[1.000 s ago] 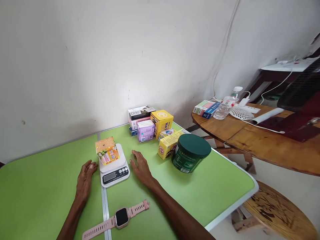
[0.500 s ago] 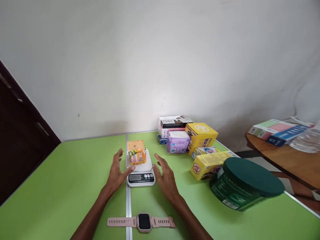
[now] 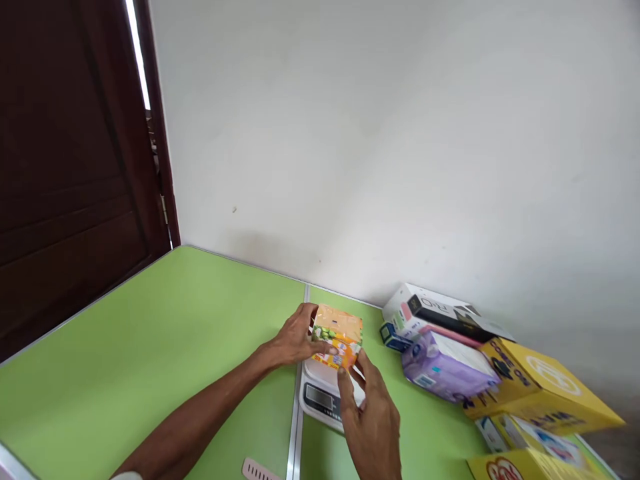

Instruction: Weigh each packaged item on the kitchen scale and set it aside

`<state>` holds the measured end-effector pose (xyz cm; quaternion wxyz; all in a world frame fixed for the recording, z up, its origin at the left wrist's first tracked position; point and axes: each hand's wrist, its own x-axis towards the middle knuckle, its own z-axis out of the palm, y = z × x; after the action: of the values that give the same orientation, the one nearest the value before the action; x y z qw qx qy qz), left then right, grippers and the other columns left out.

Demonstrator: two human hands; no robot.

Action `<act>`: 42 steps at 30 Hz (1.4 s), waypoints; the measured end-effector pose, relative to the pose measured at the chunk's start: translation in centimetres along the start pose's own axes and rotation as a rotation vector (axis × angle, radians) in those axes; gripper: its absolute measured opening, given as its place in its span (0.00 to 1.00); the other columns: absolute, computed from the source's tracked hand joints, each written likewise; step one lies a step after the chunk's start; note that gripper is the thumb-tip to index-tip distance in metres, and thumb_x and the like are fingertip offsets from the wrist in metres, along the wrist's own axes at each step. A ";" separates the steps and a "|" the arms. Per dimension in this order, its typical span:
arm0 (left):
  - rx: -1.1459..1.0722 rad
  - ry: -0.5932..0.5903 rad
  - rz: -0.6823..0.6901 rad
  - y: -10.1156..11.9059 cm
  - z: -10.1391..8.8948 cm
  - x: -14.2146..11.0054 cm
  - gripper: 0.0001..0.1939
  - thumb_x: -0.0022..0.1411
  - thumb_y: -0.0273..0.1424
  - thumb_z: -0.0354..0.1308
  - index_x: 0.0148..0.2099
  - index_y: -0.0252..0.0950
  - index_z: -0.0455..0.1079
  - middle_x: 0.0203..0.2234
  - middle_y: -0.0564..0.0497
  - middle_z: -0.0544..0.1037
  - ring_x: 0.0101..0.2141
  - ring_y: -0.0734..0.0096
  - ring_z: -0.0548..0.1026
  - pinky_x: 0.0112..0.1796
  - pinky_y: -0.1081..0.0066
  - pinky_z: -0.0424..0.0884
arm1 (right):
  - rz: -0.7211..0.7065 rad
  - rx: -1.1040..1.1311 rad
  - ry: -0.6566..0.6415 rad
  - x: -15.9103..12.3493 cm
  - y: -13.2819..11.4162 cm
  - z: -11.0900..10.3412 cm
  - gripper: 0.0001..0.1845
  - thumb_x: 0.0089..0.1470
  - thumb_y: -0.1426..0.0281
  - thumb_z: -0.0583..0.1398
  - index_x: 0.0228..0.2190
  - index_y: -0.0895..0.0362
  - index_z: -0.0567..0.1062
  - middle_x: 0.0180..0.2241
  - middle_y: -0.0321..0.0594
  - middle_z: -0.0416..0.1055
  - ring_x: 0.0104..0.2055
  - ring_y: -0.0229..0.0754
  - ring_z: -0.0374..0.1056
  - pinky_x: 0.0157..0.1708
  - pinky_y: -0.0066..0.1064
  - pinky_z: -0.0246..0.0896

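On the green tabletop (image 3: 215,320), beside the metal seam strip (image 3: 294,433), I have one orange plastic-wrapped pack (image 3: 339,321) and one white digital kitchen scale (image 3: 327,372). The pack is over the back part of the weighing plate; I cannot tell whether it rests there or is lifted a little. The scale has one display (image 3: 319,398), whose reading is too small to make out.

To my right, near the white wall (image 3: 400,147), I count seven more: one white-and-black carton (image 3: 445,310) on top of one white-and-pink box (image 3: 406,322), one small dark blue box (image 3: 395,338), one purple plastic-wrapped pack (image 3: 435,370), two yellow cartons — a big one (image 3: 545,380) and another (image 3: 520,467) cut off by the lower edge of my view — and one small white-and-blue box (image 3: 530,440) between those two. One end of a pink watch strap (image 3: 259,471) shows nearest me. One dark brown door (image 3: 65,147) stands off to the left.

My left hand (image 3: 297,339) pinches the pack at its left side, thumb laid across the printed front and fingers curled around the far edge. My right hand (image 3: 373,413) is half open, thumb and forefinger well parted at the pack's lower right corner; whether those tips touch the wrapping, I cannot tell.
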<state>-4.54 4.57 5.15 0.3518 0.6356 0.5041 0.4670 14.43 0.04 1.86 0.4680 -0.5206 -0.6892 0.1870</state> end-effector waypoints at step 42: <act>0.381 0.740 -0.374 -6.9 -15.6 7.9 0.30 0.57 0.49 0.68 0.53 0.43 0.60 0.48 0.51 0.76 0.50 0.55 0.77 0.46 0.57 0.78 | -0.258 0.139 -0.097 -4.4 -1.6 1.3 0.31 0.67 0.74 0.55 0.67 0.41 0.65 0.60 0.44 0.74 0.61 0.50 0.73 0.51 0.39 0.78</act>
<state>-21.08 13.58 5.63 0.1029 0.3776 0.7789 0.4901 12.56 -4.22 0.41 0.4892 -0.3844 -0.7575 0.1978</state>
